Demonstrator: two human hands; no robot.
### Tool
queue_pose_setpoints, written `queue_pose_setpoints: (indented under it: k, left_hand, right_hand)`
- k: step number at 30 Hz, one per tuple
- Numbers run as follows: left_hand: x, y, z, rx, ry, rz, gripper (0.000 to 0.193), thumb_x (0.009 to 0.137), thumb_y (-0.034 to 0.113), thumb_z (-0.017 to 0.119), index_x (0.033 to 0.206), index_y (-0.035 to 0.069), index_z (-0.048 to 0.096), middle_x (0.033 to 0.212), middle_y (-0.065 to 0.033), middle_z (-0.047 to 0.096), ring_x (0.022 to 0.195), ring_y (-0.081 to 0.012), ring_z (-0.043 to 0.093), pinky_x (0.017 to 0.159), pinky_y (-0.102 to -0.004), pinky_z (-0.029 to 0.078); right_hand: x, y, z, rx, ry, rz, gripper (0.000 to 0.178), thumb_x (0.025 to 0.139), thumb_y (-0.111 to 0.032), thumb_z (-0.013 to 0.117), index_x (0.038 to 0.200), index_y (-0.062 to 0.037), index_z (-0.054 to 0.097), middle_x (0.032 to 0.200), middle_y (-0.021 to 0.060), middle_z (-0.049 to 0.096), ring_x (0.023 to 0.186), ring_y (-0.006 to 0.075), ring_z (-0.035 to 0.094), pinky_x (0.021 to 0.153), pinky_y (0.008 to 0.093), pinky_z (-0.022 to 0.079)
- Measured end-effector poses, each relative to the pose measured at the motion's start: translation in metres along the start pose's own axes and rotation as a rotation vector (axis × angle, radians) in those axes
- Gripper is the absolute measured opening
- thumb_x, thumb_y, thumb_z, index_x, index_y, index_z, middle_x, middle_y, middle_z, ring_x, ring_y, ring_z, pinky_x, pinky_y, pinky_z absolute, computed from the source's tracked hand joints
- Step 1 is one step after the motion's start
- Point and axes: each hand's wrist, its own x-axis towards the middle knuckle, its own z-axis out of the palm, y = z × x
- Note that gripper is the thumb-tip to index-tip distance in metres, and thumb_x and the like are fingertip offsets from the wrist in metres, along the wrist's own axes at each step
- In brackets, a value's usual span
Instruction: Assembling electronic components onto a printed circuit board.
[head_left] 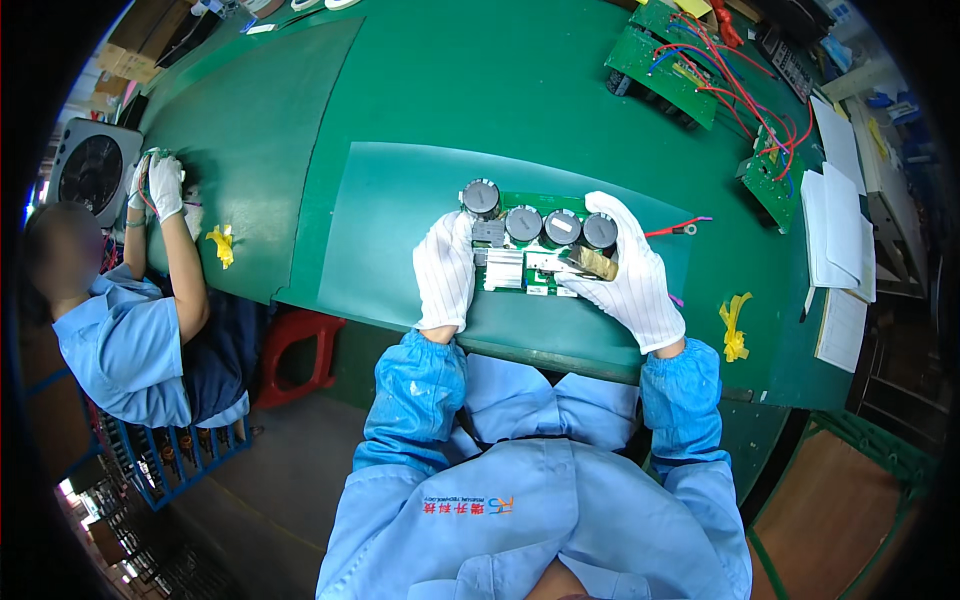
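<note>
A green circuit board lies in front of me on a green mat. Several black cylindrical capacitors stand in a row on it, with a silver heatsink nearer to me. My left hand, in a white striped glove, is closed on the board's left end. At the right end my right hand, gloved alike, wraps round the board beside a yellowish taped block. From under that hand a red wire with a ring terminal runs out to the right.
Circuit boards with red and blue wires lie at the far right, near stacked papers. Yellow scraps rest on the table. At the left a co-worker handles wired parts near a fan; a red stool stands between us.
</note>
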Motion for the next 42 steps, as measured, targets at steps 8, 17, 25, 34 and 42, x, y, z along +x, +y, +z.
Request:
queue_pose_setpoints:
  k: [8, 17, 25, 34, 42]
  left_hand:
    - [-0.002, -0.010, 0.004, 0.010, 0.055, 0.076, 0.029, 0.105, 0.026, 0.060, 0.110, -0.001, 0.069, 0.092, -0.0241, 0.071, 0.081, -0.0443, 0.068, 0.071, -0.0450, 0.054]
    - [-0.002, -0.011, 0.003, -0.051, 0.023, 0.028, 0.028, 0.104, 0.025, 0.060, 0.110, -0.001, 0.070, 0.097, -0.0217, 0.072, 0.085, -0.0418, 0.068, 0.075, -0.0423, 0.054]
    - [-0.001, -0.005, 0.001, -0.035, 0.021, 0.046, 0.027, 0.105, 0.024, 0.059, 0.108, 0.000, 0.070, 0.099, -0.0205, 0.072, 0.086, -0.0405, 0.069, 0.076, -0.0420, 0.054]
    - [-0.002, -0.011, 0.002, 0.024, 0.034, 0.151, 0.022, 0.104, 0.020, 0.059, 0.108, 0.001, 0.069, 0.105, -0.0192, 0.072, 0.088, -0.0410, 0.068, 0.077, -0.0433, 0.055]
    - [-0.002, -0.020, 0.001, 0.209, 0.059, 0.409, 0.018, 0.102, 0.012, 0.059, 0.118, 0.007, 0.064, 0.111, -0.0136, 0.070, 0.089, -0.0360, 0.068, 0.073, -0.0424, 0.057]
  right_hand:
    - [-0.003, 0.002, 0.003, 0.006, 0.025, 0.031, 0.082, 0.071, -0.045, 0.091, 0.136, -0.0075, 0.060, 0.141, 0.0141, 0.059, 0.119, 0.0337, 0.065, 0.093, 0.0411, 0.058]
    - [-0.006, -0.022, -0.035, -0.059, -0.007, 0.141, 0.074, 0.078, -0.040, 0.087, 0.137, -0.0062, 0.057, 0.133, 0.0142, 0.064, 0.107, 0.0321, 0.071, 0.083, 0.0395, 0.060]
    - [-0.036, -0.034, -0.063, -0.204, -0.230, 0.150, 0.028, 0.094, -0.024, 0.070, 0.116, -0.0089, 0.064, 0.087, 0.0078, 0.064, 0.077, 0.0279, 0.066, 0.065, 0.0414, 0.052]
    - [-0.033, -0.042, -0.057, -0.560, -0.198, -0.271, 0.044, 0.081, -0.009, 0.066, 0.125, -0.0066, 0.066, 0.090, 0.0038, 0.057, 0.078, 0.0210, 0.056, 0.062, 0.0365, 0.046]
    - [-0.029, -0.047, -0.051, -0.570, -0.206, -0.286, 0.038, 0.075, -0.005, 0.064, 0.114, -0.0038, 0.067, 0.091, 0.0048, 0.062, 0.078, 0.0220, 0.057, 0.062, 0.0364, 0.047]
